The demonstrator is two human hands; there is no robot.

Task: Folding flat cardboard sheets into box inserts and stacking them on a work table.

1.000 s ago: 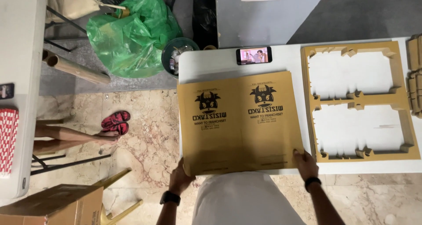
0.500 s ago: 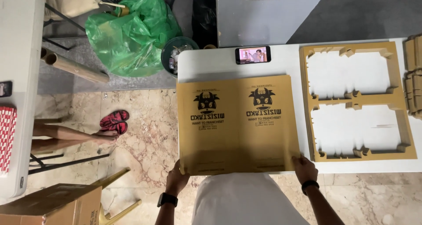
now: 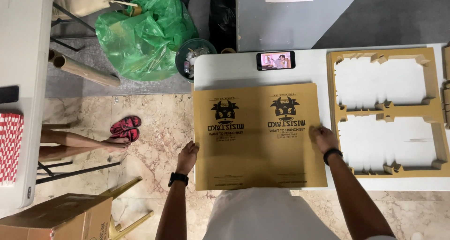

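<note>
A person's left hand and right hand each grip an edge of a flat brown printed cardboard sheet on the white table, having slid upward along its sides. Beyond the sheet lies a black phone; right of it, a punched-out brown cardboard frame.

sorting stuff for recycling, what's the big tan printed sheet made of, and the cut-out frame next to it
The printed sheet looks like matte brown paperboard: flat, tan, black print, thin edges. The cut-out frame seems the same tan board, its ragged tabs suggesting die-cut leftover. Thickness is hard to judge.
</note>
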